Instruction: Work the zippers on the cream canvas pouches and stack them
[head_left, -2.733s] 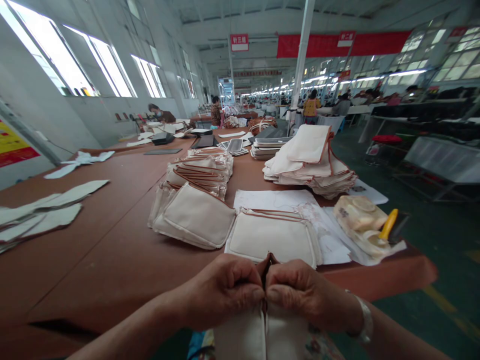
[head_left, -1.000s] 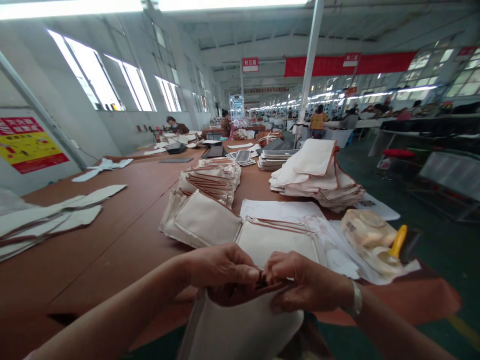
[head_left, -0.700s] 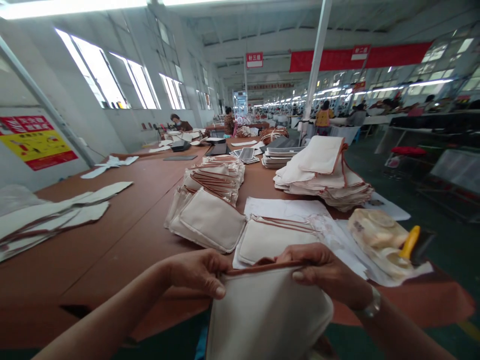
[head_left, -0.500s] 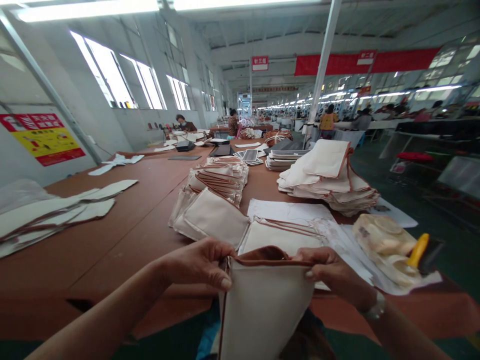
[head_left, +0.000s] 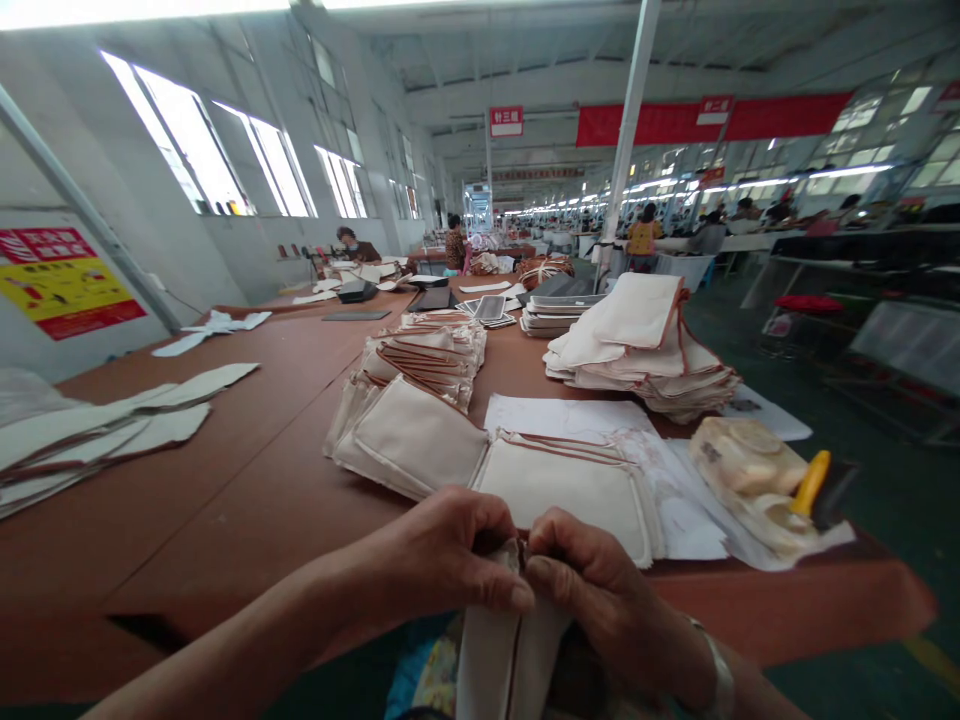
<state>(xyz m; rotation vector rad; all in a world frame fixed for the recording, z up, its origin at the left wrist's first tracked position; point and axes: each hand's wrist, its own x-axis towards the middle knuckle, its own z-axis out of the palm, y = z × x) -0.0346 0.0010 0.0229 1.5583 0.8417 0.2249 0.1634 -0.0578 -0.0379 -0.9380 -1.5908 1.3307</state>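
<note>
Just off the table's front edge, a cream fabric bag piece (head_left: 491, 655) with brown edging hangs from both hands, its narrow seam side turned toward me. My left hand (head_left: 461, 555) pinches the top edge between thumb and fingers. Close against it, my right hand (head_left: 589, 575) grips the other side of the same edge, thumb and forefinger pressed together. The fingers cover most of the top. Right behind the hands lie similar cream pieces with brown trim (head_left: 566, 490), and a row of more pieces (head_left: 420, 430) leans together to their left.
A tall heap of cream pieces (head_left: 637, 345) stands at the back right. Near the right corner, a yellow-handled tool (head_left: 810, 485) rests by a plastic-wrapped container (head_left: 742, 460). Long cream strips (head_left: 105, 430) lie on the brown table (head_left: 247, 490) at left. Other people sit farther back.
My right hand has moved left to meet my left hand. The bag piece has turned from its broad face to its narrow side. The view has shifted slightly right.
</note>
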